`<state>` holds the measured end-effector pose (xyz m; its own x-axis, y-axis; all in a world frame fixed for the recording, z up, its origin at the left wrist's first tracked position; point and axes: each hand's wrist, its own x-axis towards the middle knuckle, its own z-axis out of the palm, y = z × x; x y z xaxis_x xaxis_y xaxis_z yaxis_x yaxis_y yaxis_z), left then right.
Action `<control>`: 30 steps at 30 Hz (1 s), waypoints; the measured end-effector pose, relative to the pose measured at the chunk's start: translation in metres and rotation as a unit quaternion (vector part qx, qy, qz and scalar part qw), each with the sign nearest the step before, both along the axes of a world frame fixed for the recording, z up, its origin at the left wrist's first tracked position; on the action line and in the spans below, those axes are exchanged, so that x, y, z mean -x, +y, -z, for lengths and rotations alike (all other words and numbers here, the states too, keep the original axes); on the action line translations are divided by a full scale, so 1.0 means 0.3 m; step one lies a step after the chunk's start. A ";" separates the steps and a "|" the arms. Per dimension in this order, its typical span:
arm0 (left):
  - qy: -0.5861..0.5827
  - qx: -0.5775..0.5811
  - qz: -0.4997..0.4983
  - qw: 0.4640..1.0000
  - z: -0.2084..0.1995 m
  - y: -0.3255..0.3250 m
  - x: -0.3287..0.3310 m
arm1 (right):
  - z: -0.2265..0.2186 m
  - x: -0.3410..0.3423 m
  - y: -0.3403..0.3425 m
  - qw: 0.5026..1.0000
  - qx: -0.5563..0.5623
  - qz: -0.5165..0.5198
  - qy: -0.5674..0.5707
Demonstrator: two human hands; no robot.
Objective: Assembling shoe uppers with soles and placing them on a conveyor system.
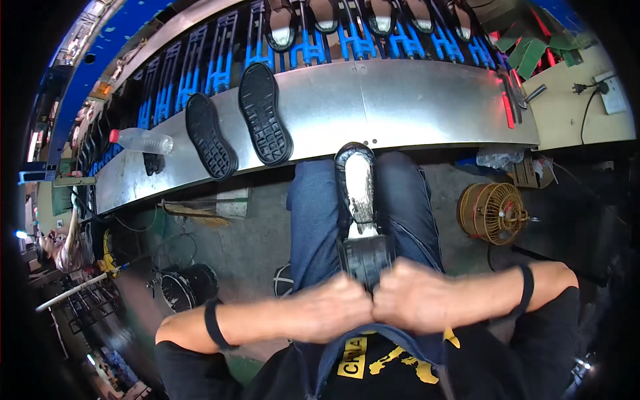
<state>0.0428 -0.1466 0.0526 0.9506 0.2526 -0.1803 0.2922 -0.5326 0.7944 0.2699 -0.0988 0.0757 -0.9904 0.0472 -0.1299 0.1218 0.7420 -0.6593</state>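
Observation:
A black shoe [358, 193] lies across my lap, pale underside up, its toe pointing away from me toward the bench. Over its near end is a wider black ridged piece [365, 257]; I cannot tell whether it is a sole or part of the shoe. My left hand [337, 307] and my right hand [407, 293] are closed side by side at the near edge of that piece. Both are slightly smeared by motion, and their fingertips are hidden. Two black treaded shoe soles, one left [211, 137] and one right [265, 115], lie on the metal bench, tread up.
Beyond the metal bench top [413, 100] runs a rack with blue supports [310, 47] carrying several shoes. A clear bottle [143, 141] lies at the left. A round wicker cage [493, 213] stands right of my legs, a black bucket [190, 287] to the left. A power socket [613, 93] is far right.

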 end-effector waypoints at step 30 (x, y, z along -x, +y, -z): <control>-0.271 0.114 -0.477 0.828 0.090 0.421 0.101 | 0.244 0.058 0.418 0.765 0.448 0.395 0.241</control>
<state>0.0126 -0.0203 0.0256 0.2948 0.9536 0.0613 0.0604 -0.0826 0.9948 0.2524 0.0265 0.0026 -0.6427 0.7609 -0.0893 -0.1183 -0.2138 -0.9697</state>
